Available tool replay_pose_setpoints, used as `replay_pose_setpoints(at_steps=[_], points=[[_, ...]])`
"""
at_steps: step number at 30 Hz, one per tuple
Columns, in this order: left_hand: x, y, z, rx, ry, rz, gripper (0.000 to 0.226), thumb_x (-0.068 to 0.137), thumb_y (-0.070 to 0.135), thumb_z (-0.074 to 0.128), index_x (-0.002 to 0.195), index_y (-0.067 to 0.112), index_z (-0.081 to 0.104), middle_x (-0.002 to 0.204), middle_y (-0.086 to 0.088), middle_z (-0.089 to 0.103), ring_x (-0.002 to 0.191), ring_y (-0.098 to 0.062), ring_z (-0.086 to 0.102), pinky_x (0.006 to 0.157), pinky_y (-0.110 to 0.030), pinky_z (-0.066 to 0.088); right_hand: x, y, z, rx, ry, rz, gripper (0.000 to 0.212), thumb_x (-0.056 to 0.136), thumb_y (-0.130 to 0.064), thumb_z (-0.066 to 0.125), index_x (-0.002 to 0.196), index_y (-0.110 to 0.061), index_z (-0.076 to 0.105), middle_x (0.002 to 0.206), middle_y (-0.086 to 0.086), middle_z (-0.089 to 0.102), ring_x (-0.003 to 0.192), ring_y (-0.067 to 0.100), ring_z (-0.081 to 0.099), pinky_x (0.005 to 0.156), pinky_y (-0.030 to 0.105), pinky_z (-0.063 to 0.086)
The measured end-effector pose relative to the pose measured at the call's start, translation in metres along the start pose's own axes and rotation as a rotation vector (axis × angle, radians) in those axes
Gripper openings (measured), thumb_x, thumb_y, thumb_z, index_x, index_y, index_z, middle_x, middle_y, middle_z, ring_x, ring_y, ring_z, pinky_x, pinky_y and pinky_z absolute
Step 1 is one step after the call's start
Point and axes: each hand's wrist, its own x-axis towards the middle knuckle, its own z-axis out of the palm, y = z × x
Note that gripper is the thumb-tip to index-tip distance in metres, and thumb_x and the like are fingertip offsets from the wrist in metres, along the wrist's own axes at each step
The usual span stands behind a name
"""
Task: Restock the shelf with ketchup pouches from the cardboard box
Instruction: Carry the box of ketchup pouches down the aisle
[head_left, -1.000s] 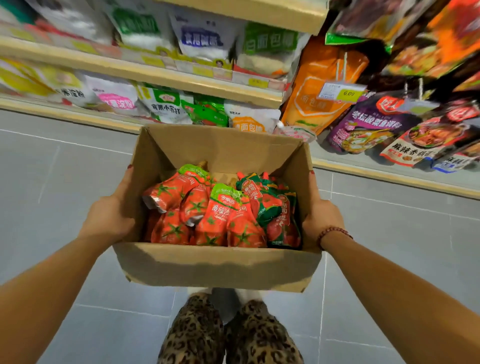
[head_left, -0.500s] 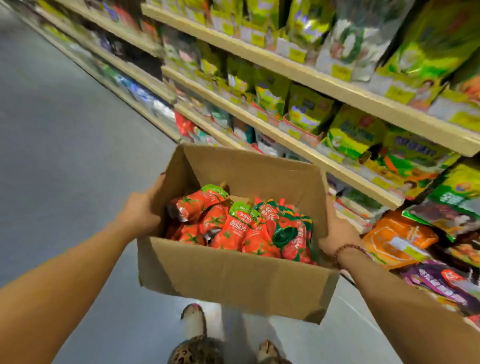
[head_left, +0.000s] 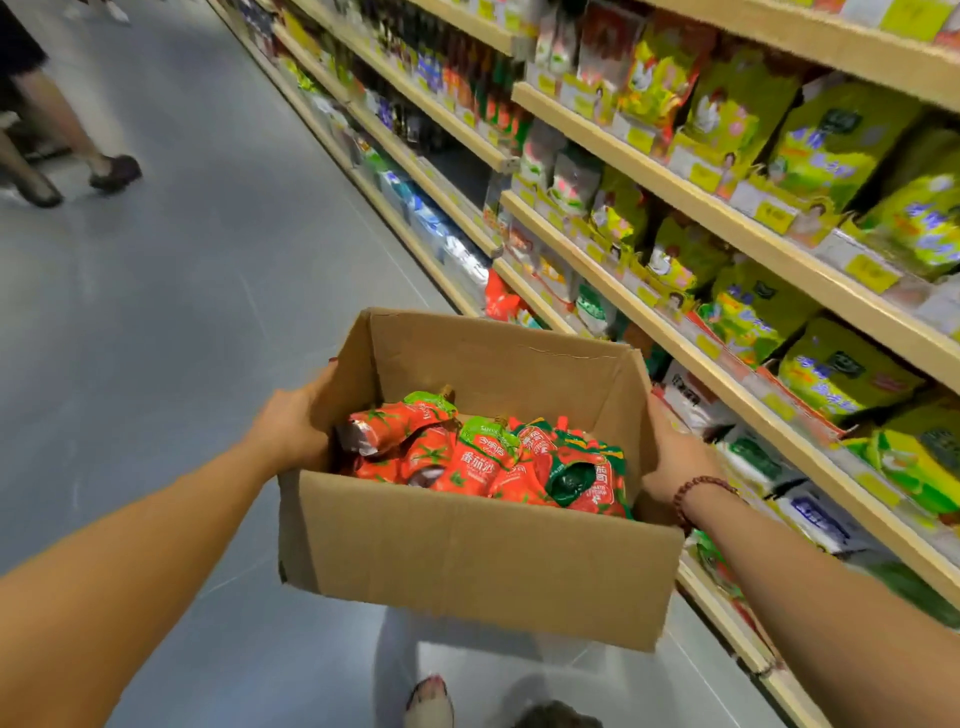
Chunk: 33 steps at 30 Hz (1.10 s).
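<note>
An open cardboard box (head_left: 467, 561) is carried in front of me at waist height. Several red and green ketchup pouches (head_left: 483, 457) lie piled inside it. My left hand (head_left: 291, 426) grips the box's left wall, fingers curled over its far corner. My right hand (head_left: 675, 457), with a bead bracelet at the wrist, holds the right wall; its fingers are hidden behind the cardboard. The wooden shelves (head_left: 691, 291) run along my right, packed with yellow-green bags.
The grey aisle floor (head_left: 182, 291) stretches ahead on the left. Another person's legs and dark shoes (head_left: 98, 171) are at the far left of the aisle. My own feet (head_left: 431, 701) show below the box. Bottles fill the farther shelves (head_left: 441, 67).
The view has swung left from facing the shelf to looking down the aisle. The box stays held by both hands. Another person's legs have come into view.
</note>
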Motion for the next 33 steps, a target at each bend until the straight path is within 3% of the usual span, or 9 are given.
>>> replay_pose_setpoints(at_steps=[7, 10, 13, 14, 18, 20, 23, 28, 33], points=[[0.076, -0.054, -0.034, 0.044, 0.0, -0.129, 0.093, 0.081, 0.002, 0.057, 0.148, 0.04, 0.006, 0.112, -0.019, 0.057, 0.084, -0.03, 0.058, 0.07, -0.036, 0.055, 0.1, -0.083, 0.007, -0.058, -0.064, -0.085, 0.108, 0.073, -0.014, 0.062, 0.145, -0.031, -0.016, 0.076, 0.011, 0.061, 0.066, 0.027, 0.06, 0.058, 0.039, 0.054], [0.12, -0.064, -0.047, 0.048, -0.001, -0.166, 0.091, 0.081, 0.001, 0.056, 0.149, 0.037, 0.008, 0.11, -0.018, 0.058, 0.076, -0.023, 0.053, 0.063, -0.03, 0.049, 0.157, -0.115, 0.007, -0.126, -0.109, -0.116, 0.106, 0.075, -0.014, 0.061, 0.145, -0.029, -0.017, 0.083, 0.012, 0.06, 0.066, 0.026, 0.06, 0.053, 0.034, 0.051], [0.165, -0.069, -0.06, 0.046, -0.002, -0.22, 0.091, 0.081, 0.002, 0.057, 0.149, 0.038, 0.008, 0.109, -0.017, 0.057, 0.076, -0.023, 0.052, 0.065, -0.031, 0.05, 0.215, -0.146, 0.002, -0.148, -0.13, -0.152, 0.105, 0.077, -0.015, 0.061, 0.145, -0.028, -0.017, 0.107, 0.02, 0.058, 0.063, 0.023, 0.054, 0.057, 0.034, 0.049], [0.179, -0.07, -0.065, 0.04, 0.001, -0.24, 0.091, 0.082, 0.001, 0.057, 0.149, 0.038, 0.007, 0.11, -0.017, 0.057, 0.077, -0.023, 0.053, 0.066, -0.032, 0.051, 0.232, -0.157, -0.001, -0.141, -0.134, -0.162, 0.103, 0.078, -0.016, 0.06, 0.145, -0.029, -0.017, 0.107, 0.02, 0.058, 0.061, 0.021, 0.052, 0.057, 0.034, 0.048], [0.235, -0.079, -0.086, -0.025, 0.034, -0.287, 0.092, 0.081, 0.0, 0.055, 0.148, 0.042, 0.008, 0.112, -0.018, 0.056, 0.083, -0.029, 0.056, 0.072, -0.037, 0.054, 0.297, -0.204, -0.021, -0.124, -0.125, -0.205, 0.101, 0.077, -0.015, 0.061, 0.146, -0.029, -0.011, 0.066, 0.0, 0.048, 0.052, 0.013, 0.046, 0.043, 0.025, 0.037], [0.263, -0.085, -0.098, -0.042, 0.054, -0.287, 0.091, 0.08, 0.003, 0.055, 0.147, 0.043, 0.009, 0.111, -0.019, 0.057, 0.084, -0.031, 0.056, 0.072, -0.037, 0.052, 0.326, -0.228, -0.032, -0.113, -0.117, -0.227, 0.103, 0.076, -0.017, 0.064, 0.146, -0.028, -0.01, 0.07, 0.0, 0.053, 0.052, 0.012, 0.048, 0.041, 0.022, 0.035], [0.311, -0.099, -0.117, -0.041, 0.086, -0.275, 0.09, 0.079, 0.005, 0.056, 0.148, 0.041, 0.01, 0.114, -0.021, 0.058, 0.093, -0.038, 0.058, 0.076, -0.038, 0.05, 0.371, -0.264, -0.044, -0.105, -0.089, -0.264, 0.104, 0.073, -0.017, 0.067, 0.147, -0.029, -0.005, 0.111, 0.016, 0.061, 0.071, 0.027, 0.057, 0.056, 0.03, 0.044], [0.406, -0.137, -0.148, -0.082, 0.1, -0.251, 0.089, 0.08, 0.006, 0.057, 0.146, 0.045, 0.011, 0.121, -0.02, 0.056, 0.102, -0.04, 0.057, 0.083, -0.041, 0.051, 0.444, -0.335, -0.051, -0.146, -0.119, -0.25, 0.102, 0.076, -0.009, 0.06, 0.146, -0.027, -0.012, 0.095, 0.018, 0.062, 0.067, 0.027, 0.054, 0.061, 0.033, 0.048], [0.508, -0.176, -0.187, -0.056, 0.063, -0.211, 0.09, 0.081, 0.006, 0.057, 0.146, 0.047, 0.01, 0.119, -0.02, 0.056, 0.1, -0.04, 0.059, 0.081, -0.04, 0.053, 0.508, -0.412, -0.054, -0.146, -0.157, -0.176, 0.097, 0.079, -0.007, 0.06, 0.146, -0.025, -0.008, 0.113, 0.025, 0.058, 0.095, 0.035, 0.06, 0.076, 0.04, 0.048]])
